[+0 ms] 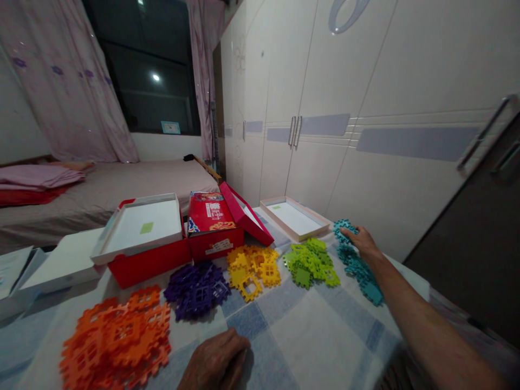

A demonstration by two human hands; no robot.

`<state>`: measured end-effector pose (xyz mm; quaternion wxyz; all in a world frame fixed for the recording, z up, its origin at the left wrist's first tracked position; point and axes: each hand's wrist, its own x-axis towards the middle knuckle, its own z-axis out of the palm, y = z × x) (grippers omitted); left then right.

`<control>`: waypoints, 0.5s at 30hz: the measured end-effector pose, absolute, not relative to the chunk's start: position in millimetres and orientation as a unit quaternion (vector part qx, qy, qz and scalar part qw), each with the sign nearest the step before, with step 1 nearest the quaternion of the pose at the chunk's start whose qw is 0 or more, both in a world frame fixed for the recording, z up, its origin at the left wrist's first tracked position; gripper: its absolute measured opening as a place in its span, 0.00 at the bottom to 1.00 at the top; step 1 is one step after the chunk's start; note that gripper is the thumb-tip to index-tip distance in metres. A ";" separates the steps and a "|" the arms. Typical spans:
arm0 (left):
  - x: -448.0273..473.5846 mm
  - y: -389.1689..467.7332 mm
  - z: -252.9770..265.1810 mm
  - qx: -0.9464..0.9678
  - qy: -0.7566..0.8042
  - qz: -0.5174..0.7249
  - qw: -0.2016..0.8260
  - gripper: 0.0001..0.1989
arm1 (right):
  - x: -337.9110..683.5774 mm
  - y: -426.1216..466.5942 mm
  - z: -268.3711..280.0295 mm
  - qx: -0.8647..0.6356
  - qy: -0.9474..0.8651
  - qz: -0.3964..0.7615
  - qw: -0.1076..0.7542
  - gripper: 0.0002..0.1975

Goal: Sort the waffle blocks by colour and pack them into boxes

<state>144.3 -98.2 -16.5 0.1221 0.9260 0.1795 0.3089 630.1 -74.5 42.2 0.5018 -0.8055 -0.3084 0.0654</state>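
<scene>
My right hand [361,241] reaches to the far right, its thumb and fingers closed on a teal interlocking plastic piece [344,223] with notched edges. Below it, more teal pieces [361,273] lie in a strung-out pile, partly behind my wrist. My left hand [217,357] rests on the tablecloth at the bottom middle with its fingers curled in; nothing shows in it. Nearest to that hand are a purple pile [199,290] and a larger orange pile [119,338] of similar pieces. Yellow pieces [254,271] and lime-green pieces [312,262] lie heaped between purple and teal.
Behind the piles stand a red box [215,242], a tilted red lid [247,214], a white tray [138,219] on a red base, and a shallow box lid [294,216]. White boxes [65,260] sit left. A wardrobe [365,81] rises behind; a bed [154,176] lies beyond.
</scene>
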 end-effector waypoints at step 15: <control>145.4 -94.5 -27.1 0.916 0.175 0.336 0.132 0.09 | 591.4 -13.3 84.8 -0.830 -0.357 0.024 0.427 0.31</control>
